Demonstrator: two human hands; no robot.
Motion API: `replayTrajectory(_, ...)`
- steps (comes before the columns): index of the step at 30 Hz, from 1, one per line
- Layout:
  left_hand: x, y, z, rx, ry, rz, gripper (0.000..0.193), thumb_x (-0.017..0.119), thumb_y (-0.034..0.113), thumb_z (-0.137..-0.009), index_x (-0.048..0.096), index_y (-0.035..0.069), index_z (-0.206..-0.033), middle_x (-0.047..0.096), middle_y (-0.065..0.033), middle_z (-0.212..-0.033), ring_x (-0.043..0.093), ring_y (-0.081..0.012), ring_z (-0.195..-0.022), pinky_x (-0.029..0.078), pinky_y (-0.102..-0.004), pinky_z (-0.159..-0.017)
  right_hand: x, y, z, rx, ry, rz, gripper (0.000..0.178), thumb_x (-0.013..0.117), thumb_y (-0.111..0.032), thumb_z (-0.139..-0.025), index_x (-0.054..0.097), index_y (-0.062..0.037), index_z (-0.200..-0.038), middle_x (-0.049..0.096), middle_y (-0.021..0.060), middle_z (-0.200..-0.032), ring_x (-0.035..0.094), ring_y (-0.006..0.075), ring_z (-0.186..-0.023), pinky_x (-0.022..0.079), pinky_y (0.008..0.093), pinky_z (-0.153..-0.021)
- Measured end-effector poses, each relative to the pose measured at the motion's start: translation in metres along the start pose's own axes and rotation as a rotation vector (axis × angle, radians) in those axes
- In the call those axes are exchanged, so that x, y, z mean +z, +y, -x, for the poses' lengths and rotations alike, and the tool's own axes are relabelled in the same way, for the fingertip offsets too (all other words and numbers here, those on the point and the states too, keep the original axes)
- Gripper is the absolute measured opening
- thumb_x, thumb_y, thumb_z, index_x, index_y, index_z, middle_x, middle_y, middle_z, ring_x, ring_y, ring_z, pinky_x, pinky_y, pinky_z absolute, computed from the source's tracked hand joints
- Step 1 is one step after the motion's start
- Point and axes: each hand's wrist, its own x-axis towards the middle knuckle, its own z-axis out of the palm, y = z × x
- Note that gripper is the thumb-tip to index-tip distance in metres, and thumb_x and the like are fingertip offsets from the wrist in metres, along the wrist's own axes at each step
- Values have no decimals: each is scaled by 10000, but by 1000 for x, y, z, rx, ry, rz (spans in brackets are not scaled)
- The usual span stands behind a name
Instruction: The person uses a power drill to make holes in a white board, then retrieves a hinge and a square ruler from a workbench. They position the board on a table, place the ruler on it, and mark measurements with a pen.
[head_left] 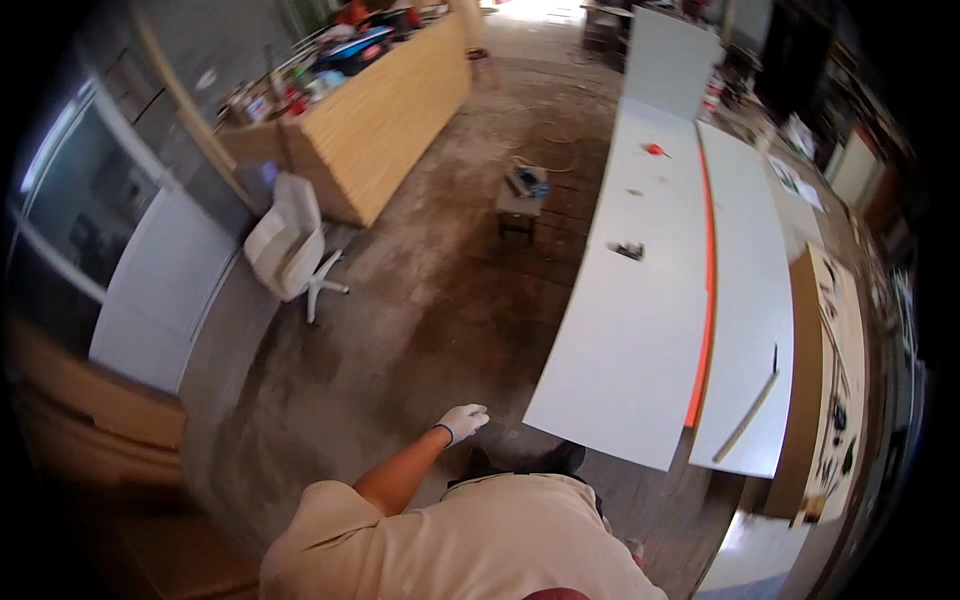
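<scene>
My left hand [465, 422], in a white glove with a blue cuff, hangs out over the brown floor. Its fingers are loosely stretched, and nothing shows in them. Only a small pale bit of what seems to be my right hand [636, 549] peeks out beside my shirt; its fingers are hidden. Ahead and to the right lies a long white panel [640, 330] with a small dark tool [628, 250] and a red item [655, 150] on it. Alongside runs a second white panel [745, 300], bearing a yellowish strip like a ruler [748, 417]. An orange edge [707, 300] shows between them.
An office chair [288, 240] stands left, near a wood-faced counter [390, 120] piled with goods. Mid-floor is a small stool [518, 207] with a tool and cord on it. A board with assorted tools [840, 400] lies at far right. A glazed door [100, 220] is at left.
</scene>
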Motion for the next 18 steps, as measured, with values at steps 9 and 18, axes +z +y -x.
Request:
replayTrajectory(9,-127,-241,139,-414,81,-241,479,728,337,-921,681,122,-1346,726,-162,-1176,703,-291,-971,570,-423,-853,-50,-228,16,-89,-193,-270,478,707,-145,-927,651,26,-1369,766,161,-1008,752,279,-806,628,438,-672)
replayTrajectory(18,-140,-300,197,-625,-15,-212,421,686,347,-951,665,77,-1274,716,-156,-1145,696,-297,-960,574,-428,-840,-78,-345,-12,244,-138,-413,459,694,-104,-917,634,80,-1333,741,188,-982,726,284,-743,625,413,-600)
